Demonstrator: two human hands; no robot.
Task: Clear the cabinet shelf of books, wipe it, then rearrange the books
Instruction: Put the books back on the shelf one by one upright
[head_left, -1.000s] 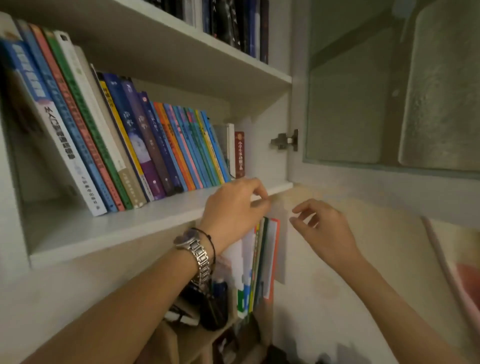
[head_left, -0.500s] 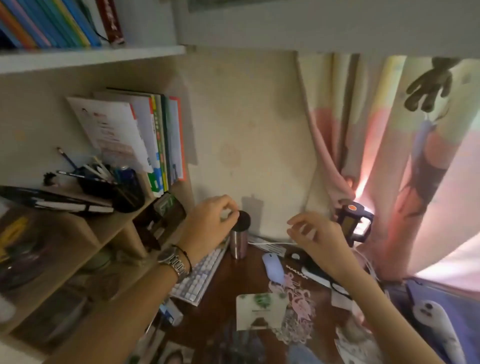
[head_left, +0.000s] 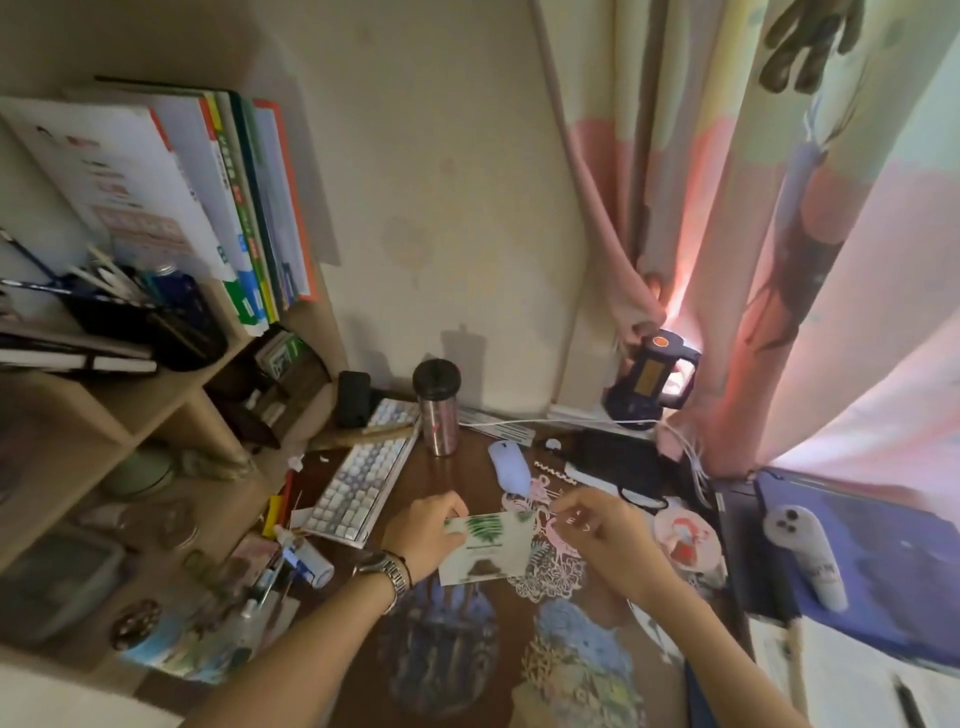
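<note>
The books (head_left: 249, 208) stand in a leaning row on the upper shelf (head_left: 156, 395) of the wooden unit at the left, their tops tipped leftward, the outermost with an orange edge. Neither hand is near them; both are down over the worktop (head_left: 457, 478).

There a white packet with a green leaf print (head_left: 491, 545), possibly wipes, lies between the two hands. The left hand (head_left: 428, 535), wearing a metal watch and a dark cord at the wrist, has its fingers (head_left: 449, 512) curled over the packet's left edge and its thumb beneath, gripping it. The right hand (head_left: 597, 535) is at the packet's upper right corner with its fingers (head_left: 566, 506) bent inward and drawn close together, thumb toward forefinger; motion blur keeps me from telling whether they actually pinch the packet or only reach it.

Just beyond the hands lie a pale mouse (head_left: 510, 467) and a white keyboard (head_left: 363, 483) set at an angle. A steel tumbler with a black lid (head_left: 439, 410) stands upright between keyboard and mouse, near the wall. Pink and white paper cut-outs (head_left: 550, 566) lie flat under the packet's right side. On the shelf beside the books sits a dark pen holder (head_left: 130, 317) stuffed with pens. A patterned curtain (head_left: 753, 234) hangs at the right, a lit lamp (head_left: 652, 374) at its foot.
</note>
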